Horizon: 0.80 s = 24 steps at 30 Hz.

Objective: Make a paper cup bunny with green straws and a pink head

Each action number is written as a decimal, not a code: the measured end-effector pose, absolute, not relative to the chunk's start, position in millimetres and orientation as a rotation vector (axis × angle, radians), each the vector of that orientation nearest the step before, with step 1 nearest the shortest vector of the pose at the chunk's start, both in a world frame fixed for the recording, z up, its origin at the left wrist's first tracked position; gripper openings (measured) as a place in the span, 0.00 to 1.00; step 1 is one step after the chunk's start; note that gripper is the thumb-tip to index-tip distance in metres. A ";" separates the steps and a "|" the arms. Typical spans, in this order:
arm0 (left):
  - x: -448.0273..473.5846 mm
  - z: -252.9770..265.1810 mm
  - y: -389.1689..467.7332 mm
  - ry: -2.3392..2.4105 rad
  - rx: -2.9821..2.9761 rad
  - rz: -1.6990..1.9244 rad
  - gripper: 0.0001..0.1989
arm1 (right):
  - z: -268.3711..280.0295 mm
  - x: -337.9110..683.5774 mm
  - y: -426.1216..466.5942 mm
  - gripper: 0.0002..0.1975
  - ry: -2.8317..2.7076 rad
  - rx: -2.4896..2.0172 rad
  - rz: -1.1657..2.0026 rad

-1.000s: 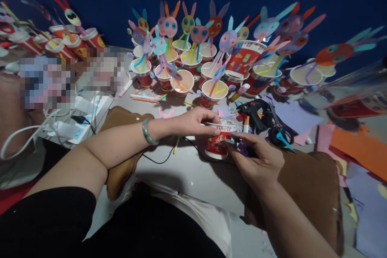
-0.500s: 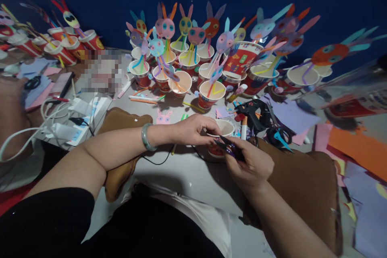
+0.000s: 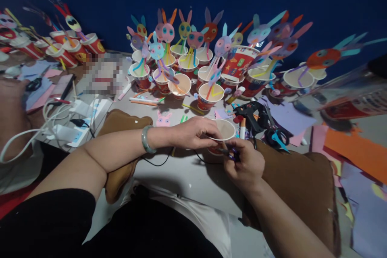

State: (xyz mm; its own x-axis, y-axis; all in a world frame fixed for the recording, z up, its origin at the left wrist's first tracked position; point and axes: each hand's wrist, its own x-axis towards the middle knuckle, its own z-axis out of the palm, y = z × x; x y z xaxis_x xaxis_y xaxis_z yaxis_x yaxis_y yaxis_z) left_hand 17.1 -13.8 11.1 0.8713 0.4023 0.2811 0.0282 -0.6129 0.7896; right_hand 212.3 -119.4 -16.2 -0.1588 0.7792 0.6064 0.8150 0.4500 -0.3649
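Note:
My right hand (image 3: 245, 165) is wrapped around a pair of dark scissors (image 3: 232, 155) with purple on the handles, the blades pointing left. My left hand (image 3: 196, 133), a jade-like bangle on its wrist, has thumb and fingers pinched together just left of the blades. Whatever lies in that pinch is too small and hidden to make out. Right behind the fingertips stands a paper cup (image 3: 225, 129) with a pale inside and red outside, partly covered by both hands. Beyond it on the table is a pink paper rabbit face (image 3: 163, 119).
Several paper cups with paper rabbit figures (image 3: 211, 96) crowd the back of the table. A black glue gun (image 3: 249, 115) and more scissors (image 3: 276, 137) lie to the right, near coloured paper (image 3: 356, 149). Brown cushions (image 3: 296, 185) flank my arms. White cables (image 3: 45, 129) and another person's arm are at left.
My right hand and the scissors have shifted slightly left and down, and the blades look closer together. More of the cup's rim shows. My left hand stays nearly in place, its fingers slightly lower.

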 end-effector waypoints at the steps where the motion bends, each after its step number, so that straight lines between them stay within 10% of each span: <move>1: 16.3 11.4 -12.9 0.307 2.223 0.562 0.08 | -16.1 213.4 -120.2 0.10 -1.902 -1.349 -0.049; 11: 2.5 21.8 0.0 0.735 2.407 1.145 0.11 | -3.1 214.1 -113.7 0.07 -2.178 -0.783 0.396; 24: -9.4 29.4 5.6 0.800 2.584 1.360 0.12 | -24.1 218.2 -100.1 0.18 -2.335 -1.228 0.329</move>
